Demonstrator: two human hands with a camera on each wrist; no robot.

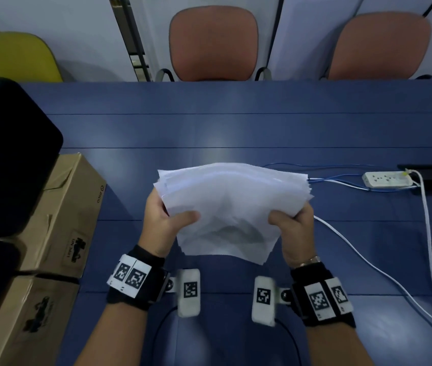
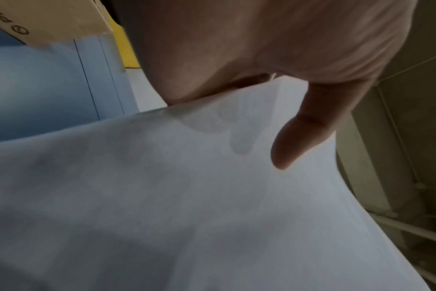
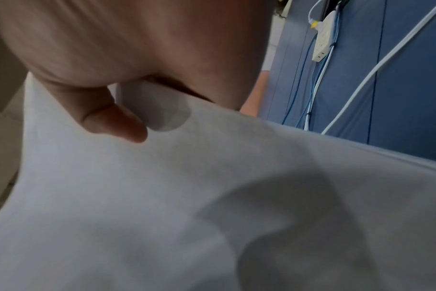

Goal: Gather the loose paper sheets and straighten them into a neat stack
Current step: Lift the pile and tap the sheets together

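A bundle of white paper sheets point(image 1: 230, 204) is held up above the blue table point(image 1: 236, 128), bowed upward in the middle, with uneven edges fanning out at both sides. My left hand point(image 1: 167, 223) grips its left edge, thumb on top and fingers hidden underneath. My right hand point(image 1: 293, 225) grips the right edge the same way. In the left wrist view my thumb point(image 2: 304, 133) presses on the paper sheets point(image 2: 187, 196), and finger shadows show through them. In the right wrist view my thumb point(image 3: 112, 120) lies on the paper sheets point(image 3: 162, 196).
Two cardboard boxes point(image 1: 59, 215) and a black object point(image 1: 6, 154) stand at the table's left. A white power strip point(image 1: 386, 179) with blue and white cables point(image 1: 426, 233) lies at the right. Chairs point(image 1: 213, 43) stand beyond the far edge.
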